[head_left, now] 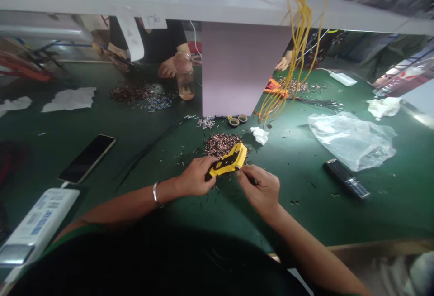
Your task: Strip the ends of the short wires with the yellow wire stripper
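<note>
My left hand (pixel 200 176) is wrapped round the handle of a yellow and black wire stripper (pixel 228 162), which points up and to the right. At its front end my right hand (pixel 260 189) is closed in a pinch. What those fingertips hold is too small and hidden to name; a bit of metal shows where they meet the tool. Under and behind the wire stripper lies a heap of short copper-coloured and black wire pieces (pixel 220 143). Loose pieces are scattered around it on the green table (pixel 203 228).
A phone (pixel 88 158) and a white power strip (pixel 39 223) lie left. At right are a plastic bag (pixel 352 140) and a keypad phone (pixel 346 178). Black tape rolls (pixel 233 121) and crumpled tissue (pixel 259 135) sit behind the heap. Yellow wires (pixel 301 24) hang from a shelf (pixel 210 4). Across the table, people's hands show.
</note>
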The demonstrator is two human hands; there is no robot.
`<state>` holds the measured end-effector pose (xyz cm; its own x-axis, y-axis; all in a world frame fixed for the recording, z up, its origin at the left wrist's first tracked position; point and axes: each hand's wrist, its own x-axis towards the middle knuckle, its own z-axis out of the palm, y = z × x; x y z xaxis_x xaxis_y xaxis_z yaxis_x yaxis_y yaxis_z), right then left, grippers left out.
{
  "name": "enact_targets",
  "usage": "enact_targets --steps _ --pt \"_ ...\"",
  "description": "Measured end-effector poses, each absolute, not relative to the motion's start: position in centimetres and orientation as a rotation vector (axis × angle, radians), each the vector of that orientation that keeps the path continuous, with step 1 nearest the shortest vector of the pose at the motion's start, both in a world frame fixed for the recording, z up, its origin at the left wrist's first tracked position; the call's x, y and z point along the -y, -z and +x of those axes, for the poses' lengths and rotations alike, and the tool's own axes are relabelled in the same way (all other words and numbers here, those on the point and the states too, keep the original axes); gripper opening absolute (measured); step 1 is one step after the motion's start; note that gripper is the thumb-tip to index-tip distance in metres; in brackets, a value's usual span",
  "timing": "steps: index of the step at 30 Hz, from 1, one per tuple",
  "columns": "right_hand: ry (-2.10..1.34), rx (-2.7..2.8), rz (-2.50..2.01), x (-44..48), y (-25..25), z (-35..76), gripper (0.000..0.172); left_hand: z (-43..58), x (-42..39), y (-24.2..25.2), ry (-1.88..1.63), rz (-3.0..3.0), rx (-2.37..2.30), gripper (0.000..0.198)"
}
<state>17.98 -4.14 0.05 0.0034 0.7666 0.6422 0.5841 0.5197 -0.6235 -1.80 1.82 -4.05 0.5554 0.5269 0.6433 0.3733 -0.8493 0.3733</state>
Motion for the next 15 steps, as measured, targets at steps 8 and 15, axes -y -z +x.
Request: enact_targets --steps 8,15 --pt "-0.227 1.673 -1.186 4.26 0.04 17.99 0.014 -1.86 -1.7 4.02 -1.155 2.616 -0.828 0.028" --pt "-0.242 1.664 -1.197 4.23 -0.03 17.98 0.016 -1.82 -1.63 3.93 -1.168 2.595 -0.83 0.02"
